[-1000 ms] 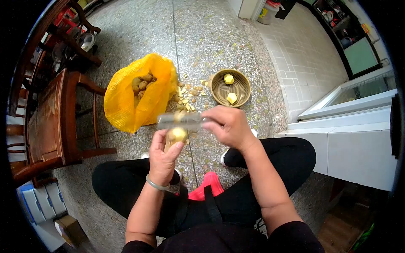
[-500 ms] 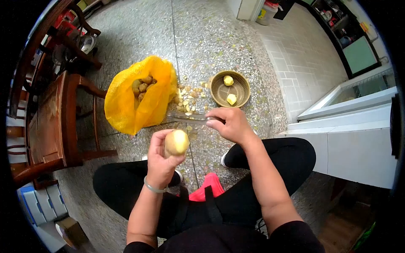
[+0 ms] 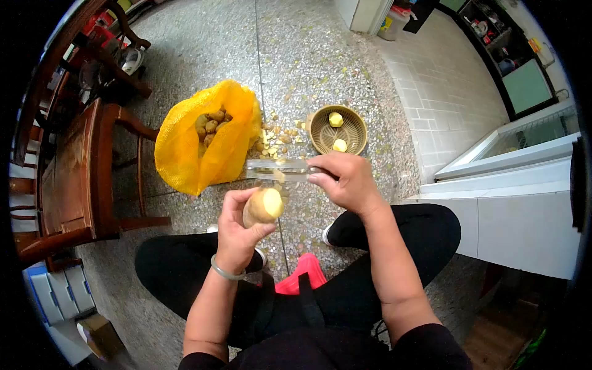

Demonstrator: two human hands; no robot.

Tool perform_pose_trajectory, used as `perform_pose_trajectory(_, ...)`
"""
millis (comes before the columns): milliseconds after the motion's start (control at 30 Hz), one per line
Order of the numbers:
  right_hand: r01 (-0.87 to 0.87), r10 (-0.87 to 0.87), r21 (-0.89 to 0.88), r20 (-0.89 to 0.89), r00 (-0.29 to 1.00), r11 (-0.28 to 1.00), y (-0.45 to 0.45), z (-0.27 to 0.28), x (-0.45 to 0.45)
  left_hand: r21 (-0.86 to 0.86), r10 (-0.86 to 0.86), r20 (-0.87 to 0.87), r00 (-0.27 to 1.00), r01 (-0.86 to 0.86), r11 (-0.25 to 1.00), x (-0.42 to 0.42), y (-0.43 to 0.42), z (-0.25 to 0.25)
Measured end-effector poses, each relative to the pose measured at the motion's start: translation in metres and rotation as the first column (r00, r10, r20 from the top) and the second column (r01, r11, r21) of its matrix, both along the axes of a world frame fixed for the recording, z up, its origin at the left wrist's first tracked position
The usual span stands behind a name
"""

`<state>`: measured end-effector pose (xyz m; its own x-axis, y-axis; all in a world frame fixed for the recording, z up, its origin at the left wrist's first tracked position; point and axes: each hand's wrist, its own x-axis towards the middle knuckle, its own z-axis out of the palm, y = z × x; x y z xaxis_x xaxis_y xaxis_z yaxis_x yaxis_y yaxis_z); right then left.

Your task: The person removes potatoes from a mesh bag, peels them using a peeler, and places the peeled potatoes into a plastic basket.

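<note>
A partly peeled potato (image 3: 263, 207), its pale yellow end facing up and right, is gripped by my left hand (image 3: 237, 229). My right hand (image 3: 348, 184) is closed on the handle of a metal peeler (image 3: 277, 169), whose blurred blade points left, above and apart from the potato. Peelings (image 3: 271, 145) lie scattered on the floor beyond the peeler. To their right, a round brown basket (image 3: 314, 132) holds two peeled potatoes (image 3: 335, 119). On the left, an open yellow mesh bag (image 3: 179, 145) contains several unpeeled potatoes (image 3: 211, 126).
A wooden chair (image 3: 71, 172) stands at the left, beyond the bag. My black-trousered legs (image 3: 413, 237) are spread on both sides. A white cabinet (image 3: 524, 228) is on the right, and grey plastic drawers (image 3: 61, 293) are at the lower left.
The potato in my left hand has turned, with more of its pale end showing, and shifted slightly right. My right hand has moved the peeler up and down and a little right.
</note>
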<state>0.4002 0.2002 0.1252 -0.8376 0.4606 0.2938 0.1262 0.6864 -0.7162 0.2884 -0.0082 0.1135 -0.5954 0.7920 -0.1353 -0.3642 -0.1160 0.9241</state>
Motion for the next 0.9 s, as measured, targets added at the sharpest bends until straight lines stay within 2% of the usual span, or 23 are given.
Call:
perform_pose_trajectory(167, -0.029, 0.022, -0.133, -0.051, 0.998, 0.991, -0.004, 0.012, 0.007, -0.002, -0.037, 0.011, 0.999, 0.037, 0.999, 0.003, 0.004, 0.002)
perform_pose_trajectory(233, -0.101, 0.078, -0.279, -0.094, 0.993, 0.955, -0.008, 0.016, 0.005, 0.089, -0.062, 0.217, 0.974, 0.043, 0.995, 0.004, 0.005, 0.002)
perform_pose_trajectory(267, -0.145, 0.103, -0.268, -0.164, 0.981, 0.953, -0.012, 0.016, 0.002, 0.110, -0.054, 0.244, 0.968, 0.027, 0.994, 0.003, 0.005, -0.001)
perform_pose_trajectory(367, -0.220, 0.186, -0.216, -0.164, 0.969, 0.951, -0.022, 0.023, -0.001, 0.116, -0.012, 0.277, 0.961, -0.022, 0.993, 0.004, 0.007, 0.000)
perform_pose_trajectory(400, -0.220, 0.200, -0.202, -0.112, 0.973, 0.954, -0.023, 0.026, 0.000, 0.108, 0.006, 0.263, 0.965, -0.035, 0.993, 0.002, 0.008, 0.001)
perform_pose_trajectory(533, -0.199, 0.184, -0.086, -0.159, 0.970, 0.976, -0.021, 0.013, -0.001, 0.108, 0.017, 0.317, 0.948, -0.054, 0.993, 0.002, 0.007, 0.006)
perform_pose_trajectory(633, -0.149, 0.139, -0.083, -0.111, 0.984, 0.985, -0.003, -0.003, 0.004, 0.157, -0.010, 0.305, 0.952, -0.039, 0.987, -0.001, 0.002, 0.003)
perform_pose_trajectory(700, -0.014, 0.026, -0.170, 0.071, 0.997, 0.985, 0.004, 0.000, 0.007, 0.170, -0.038, 0.270, 0.962, -0.008, 0.985, -0.003, 0.001, 0.008)
perform_pose_trajectory(767, 0.006, 0.018, -0.225, 0.102, 0.995, 0.974, 0.004, 0.006, 0.007, 0.217, -0.056, 0.253, 0.966, -0.001, 0.976, -0.003, 0.000, 0.008)
perform_pose_trajectory(833, -0.059, 0.048, -0.320, -0.042, 0.998, 0.946, -0.001, 0.009, 0.006, 0.208, -0.071, 0.313, 0.947, 0.005, 0.978, -0.003, -0.001, 0.012)
perform_pose_trajectory(900, -0.106, 0.071, -0.360, -0.109, 0.991, 0.927, -0.009, 0.012, 0.003, 0.216, -0.085, 0.418, 0.904, -0.009, 0.976, 0.000, 0.001, 0.015)
